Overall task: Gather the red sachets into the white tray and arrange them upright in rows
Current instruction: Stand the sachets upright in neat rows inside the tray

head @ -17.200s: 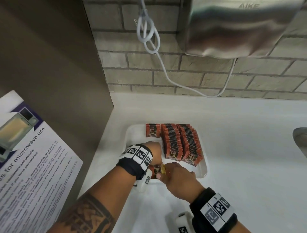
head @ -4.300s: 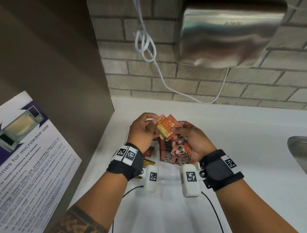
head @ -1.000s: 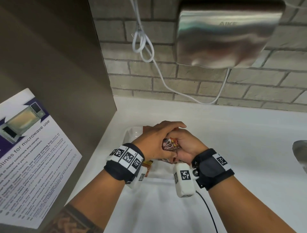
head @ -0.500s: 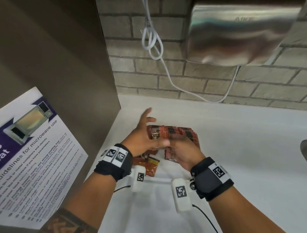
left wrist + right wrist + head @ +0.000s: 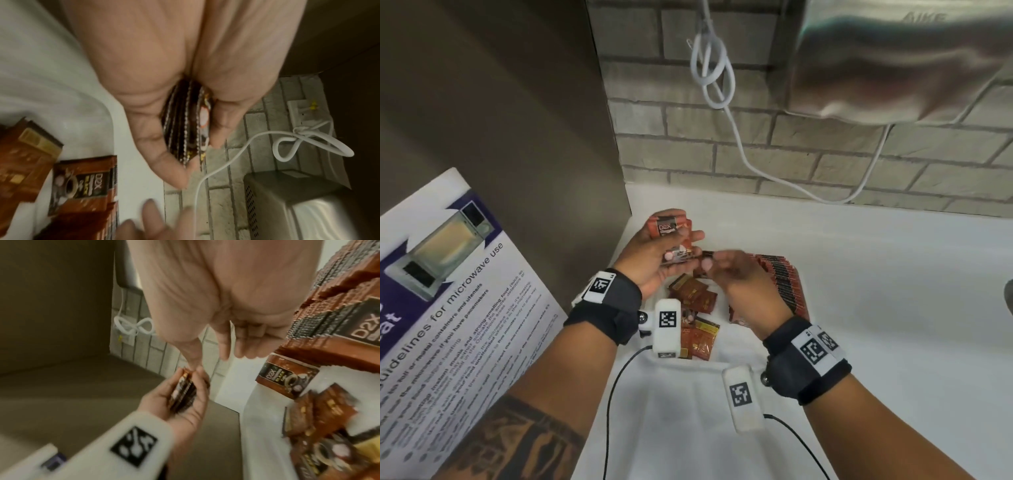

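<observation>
Whereas 0.5 s ago both hands met over the rows, the left hand (image 5: 654, 253) now grips a squared sachet stack (image 5: 186, 128) above the white tray (image 5: 722, 356), right hand (image 5: 736, 274) open beside it, loose sachets (image 5: 693, 298) below awaiting collection.

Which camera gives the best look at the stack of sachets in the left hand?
The left wrist view: the stack of sachets fills the centre, edge-on, gripped by the left hand. The head view shows its printed front, smaller. The right wrist view shows it small and blurred.
</observation>
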